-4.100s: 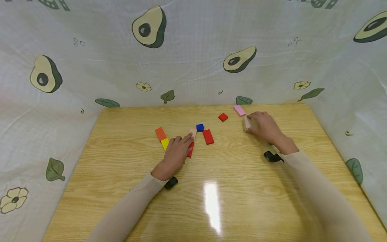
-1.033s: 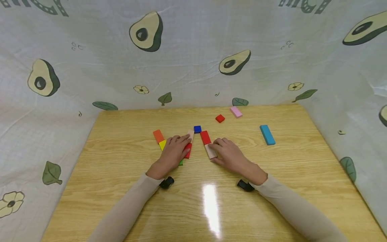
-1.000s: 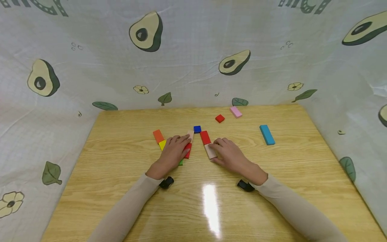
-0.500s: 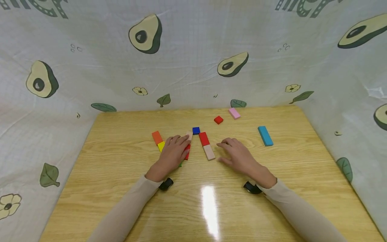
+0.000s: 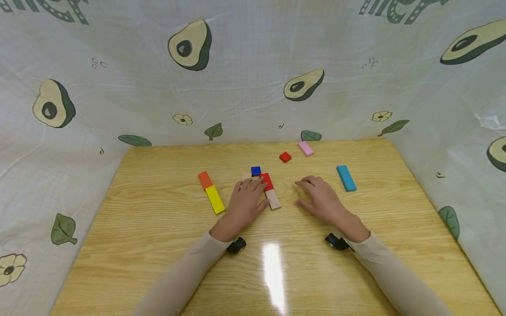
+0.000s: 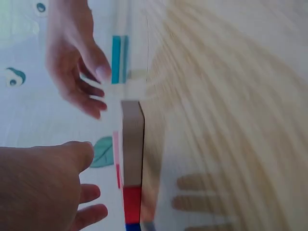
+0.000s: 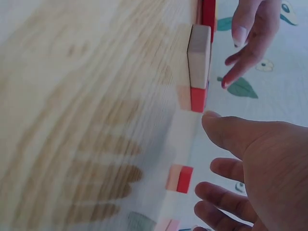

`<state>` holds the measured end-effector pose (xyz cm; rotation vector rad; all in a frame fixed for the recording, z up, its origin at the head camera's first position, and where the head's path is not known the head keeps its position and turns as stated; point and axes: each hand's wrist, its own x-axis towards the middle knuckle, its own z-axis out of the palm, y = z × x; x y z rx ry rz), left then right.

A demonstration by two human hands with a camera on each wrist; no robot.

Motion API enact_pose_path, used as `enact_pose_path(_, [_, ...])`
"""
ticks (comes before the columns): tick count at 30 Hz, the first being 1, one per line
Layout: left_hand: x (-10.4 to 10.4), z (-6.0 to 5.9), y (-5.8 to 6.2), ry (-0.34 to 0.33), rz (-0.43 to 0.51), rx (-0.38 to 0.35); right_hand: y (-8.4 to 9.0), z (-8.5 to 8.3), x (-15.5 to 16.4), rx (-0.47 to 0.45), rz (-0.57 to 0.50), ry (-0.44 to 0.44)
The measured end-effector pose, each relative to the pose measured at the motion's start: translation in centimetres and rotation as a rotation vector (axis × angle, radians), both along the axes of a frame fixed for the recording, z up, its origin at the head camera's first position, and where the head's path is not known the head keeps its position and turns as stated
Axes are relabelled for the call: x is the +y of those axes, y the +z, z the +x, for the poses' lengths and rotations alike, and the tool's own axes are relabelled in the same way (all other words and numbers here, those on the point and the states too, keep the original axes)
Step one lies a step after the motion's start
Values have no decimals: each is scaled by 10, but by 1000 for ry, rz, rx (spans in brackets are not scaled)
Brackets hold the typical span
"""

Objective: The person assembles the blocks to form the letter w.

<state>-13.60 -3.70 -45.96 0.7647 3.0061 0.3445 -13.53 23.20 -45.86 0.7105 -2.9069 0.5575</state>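
1. The left hand [image 5: 247,199] lies flat, fingers straight, over a red block [image 5: 266,181] and touching the tan block [image 5: 273,199] at its 6 o'clock end, seemingly steadying that line.
2. The right hand [image 5: 322,202] hovers open at 3 o'clock of the tan block, gripping nothing (fingers loosely spread).
3. Yellow block [image 5: 215,199] and orange block [image 5: 204,179] sit end to end at 9 o'clock.
4. A cyan block [image 5: 346,177] lies apart on the counter [image 5: 158,245], beyond the right hand.
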Motion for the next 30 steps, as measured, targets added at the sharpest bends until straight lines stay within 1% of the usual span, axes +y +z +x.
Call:
enact_pose_path(6, [15, 1, -3, 32, 25, -12, -1, -10, 7, -10, 1, -33])
enact_pose_path(11, [22, -1, -8, 56, 2, -19, 0, -21, 9, -11, -15, -62])
enact_pose_path(16, [25, -2, -12, 56, -15, -13, -2, -36, 11, -2, -27, -79])
enact_pose_path(23, [27, 1, -8, 57, -41, 6, 1, -58, 6, -26, -17, -104])
enact_pose_path(30, [29, -1, -7, 67, -71, -10, 2, -82, -2, -20, 15, -103])
